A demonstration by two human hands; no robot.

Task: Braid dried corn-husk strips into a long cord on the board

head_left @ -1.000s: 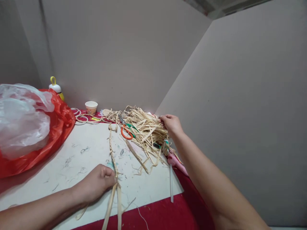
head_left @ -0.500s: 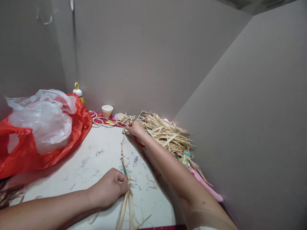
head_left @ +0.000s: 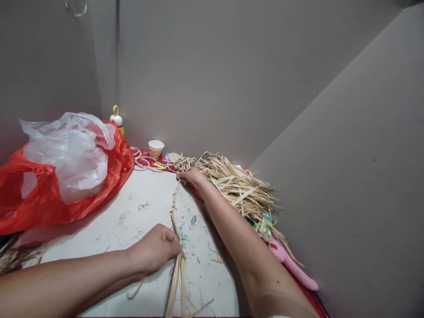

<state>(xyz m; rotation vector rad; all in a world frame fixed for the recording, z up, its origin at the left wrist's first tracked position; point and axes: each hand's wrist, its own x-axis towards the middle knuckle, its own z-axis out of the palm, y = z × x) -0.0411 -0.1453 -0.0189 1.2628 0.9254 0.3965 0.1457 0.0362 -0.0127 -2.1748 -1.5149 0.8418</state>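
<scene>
A thin straw braid (head_left: 172, 213) runs over the white board (head_left: 145, 194) from its far edge toward me, curving slightly. My left hand (head_left: 160, 248) is closed around its near end, where loose flat straw strands (head_left: 179, 282) hang out below the fingers. At the far edge, my right hand (head_left: 193, 176) pinches the other end of the braid, with the arm stretched forward. Just beyond and to the right of that hand lies a large pile of dry straw strips (head_left: 245, 187). The right fingertips are small and partly hidden.
At left sits a red plastic bag (head_left: 76, 207) with a clear bag (head_left: 71, 154) on it. Behind are a yellow-and-white bottle (head_left: 116, 119), a paper cup (head_left: 156, 149) and cord loops (head_left: 142, 164). A pink object (head_left: 294, 267) lies at right. Grey walls enclose the table.
The whole view has shifted, so things appear further right. Both hands keep their grip on the braid, which bends a little more in its middle.
</scene>
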